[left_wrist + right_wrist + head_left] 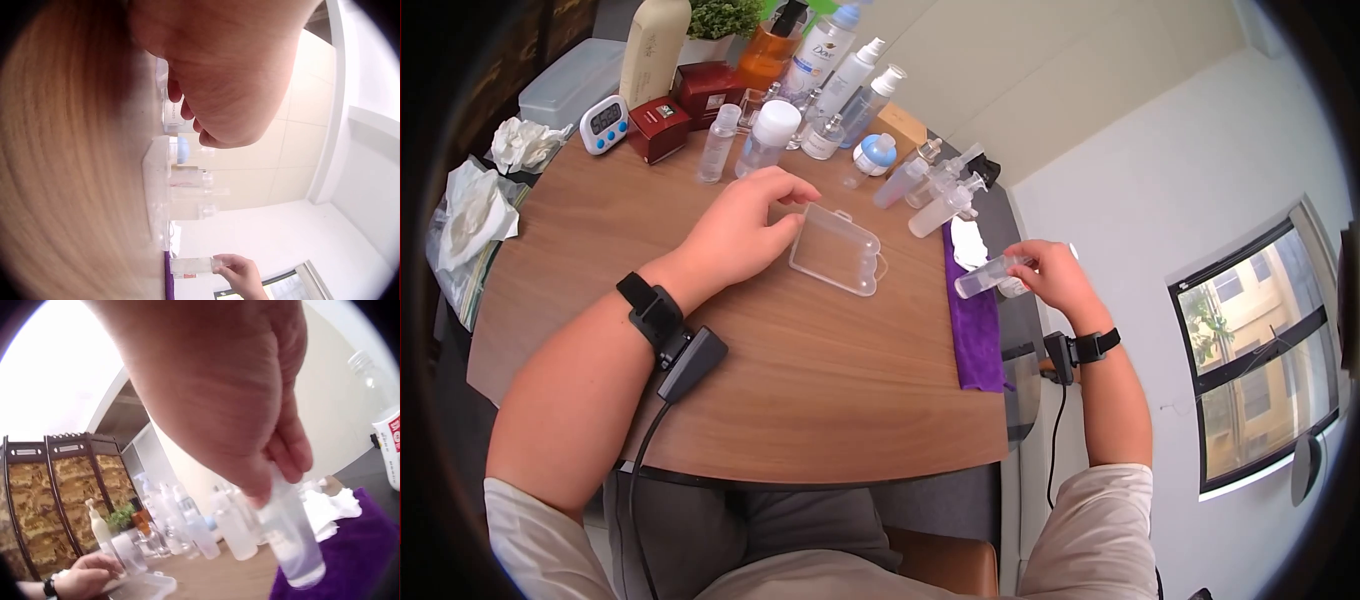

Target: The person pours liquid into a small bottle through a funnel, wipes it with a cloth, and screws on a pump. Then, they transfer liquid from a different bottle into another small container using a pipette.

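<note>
My right hand [1055, 275] pinches a small clear bottle [292, 550] near its top, fingers and thumb round its neck. The bottle stands over the purple cloth [978, 350] at the table's right edge, with clear liquid showing at its bottom. A white crumpled tissue [968, 243] lies on the cloth's far end. Left of the middle, my left hand [745, 222] is low over the table, fingers loosely bent and holding nothing. Its thumb is right at the corner of a shallow clear plastic case [835, 252] with a scalloped side.
Along the back stand a small clear bottle [717, 145], a white-capped jar [772, 135], a blue-capped bottle [875, 155] and a pump bottle [940, 210]. A white timer [605, 125] and red boxes [660, 130] are at the back left. A labelled bottle [387, 431] stands beyond the cloth.
</note>
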`<state>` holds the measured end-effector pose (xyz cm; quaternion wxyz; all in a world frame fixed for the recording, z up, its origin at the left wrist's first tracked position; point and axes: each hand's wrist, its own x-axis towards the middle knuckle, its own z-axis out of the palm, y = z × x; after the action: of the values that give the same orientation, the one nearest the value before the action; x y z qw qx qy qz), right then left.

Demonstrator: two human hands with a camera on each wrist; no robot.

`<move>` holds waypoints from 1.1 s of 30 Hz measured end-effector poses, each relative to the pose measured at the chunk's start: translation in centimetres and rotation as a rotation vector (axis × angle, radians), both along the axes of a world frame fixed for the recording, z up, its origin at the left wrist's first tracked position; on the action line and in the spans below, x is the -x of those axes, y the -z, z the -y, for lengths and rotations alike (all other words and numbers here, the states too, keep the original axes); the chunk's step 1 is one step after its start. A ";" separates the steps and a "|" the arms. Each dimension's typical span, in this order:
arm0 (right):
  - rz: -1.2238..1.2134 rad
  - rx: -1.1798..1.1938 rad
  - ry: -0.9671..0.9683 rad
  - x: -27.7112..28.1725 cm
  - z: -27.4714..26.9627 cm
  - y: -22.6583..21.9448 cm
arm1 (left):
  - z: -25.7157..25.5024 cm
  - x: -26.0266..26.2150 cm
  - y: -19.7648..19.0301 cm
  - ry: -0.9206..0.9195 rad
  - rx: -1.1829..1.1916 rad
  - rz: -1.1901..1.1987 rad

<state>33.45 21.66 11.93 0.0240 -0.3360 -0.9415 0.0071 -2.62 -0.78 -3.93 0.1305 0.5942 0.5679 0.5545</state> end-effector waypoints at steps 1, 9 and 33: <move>0.000 0.001 -0.003 0.1 -0.2 -0.2 | 0.0 0.1 0.0 -0.003 0.001 0.000; 0.156 -0.057 -0.314 2.9 0.2 -1.3 | -0.3 -0.1 0.2 0.006 -0.010 0.033; -0.209 0.275 0.205 -3.0 -3.1 0.8 | -0.1 0.0 0.0 0.009 0.003 0.019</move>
<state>36.43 24.79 11.12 0.0763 -0.4275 -0.8850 0.1680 -2.66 -0.71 -3.94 0.1394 0.5913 0.5648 0.5585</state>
